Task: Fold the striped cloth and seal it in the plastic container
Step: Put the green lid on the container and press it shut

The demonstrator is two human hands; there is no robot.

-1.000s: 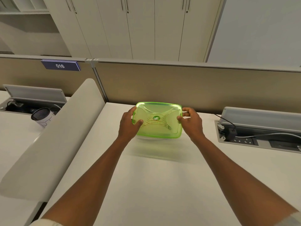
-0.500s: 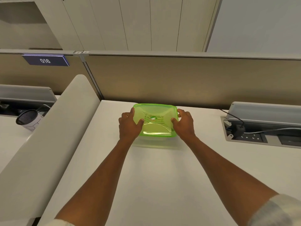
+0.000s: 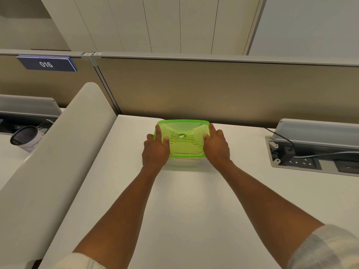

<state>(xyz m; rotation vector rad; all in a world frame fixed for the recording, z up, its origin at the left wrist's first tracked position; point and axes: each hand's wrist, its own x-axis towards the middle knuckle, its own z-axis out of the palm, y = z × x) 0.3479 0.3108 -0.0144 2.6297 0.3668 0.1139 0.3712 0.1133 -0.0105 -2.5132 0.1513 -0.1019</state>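
A clear plastic container [image 3: 182, 163] with a translucent green lid [image 3: 184, 129] sits on the white desk [image 3: 184, 200], close to the beige partition. Stripes of the cloth [image 3: 186, 144] show faintly through the lid. My left hand [image 3: 155, 150] grips the lid's left edge, thumb on top. My right hand [image 3: 216, 146] grips the right edge the same way. Both hands press on the lid.
The beige partition [image 3: 213, 90] stands right behind the container. A recessed power socket box [image 3: 303, 162] with a plugged cable lies at the right. A curved white divider [image 3: 58, 152] borders the desk at the left, with a white mug [image 3: 25, 137] beyond it.
The container with the lid went from held slightly above the desk to resting on it. Both hands slid further onto the lid's side edges. The camera tilted down.
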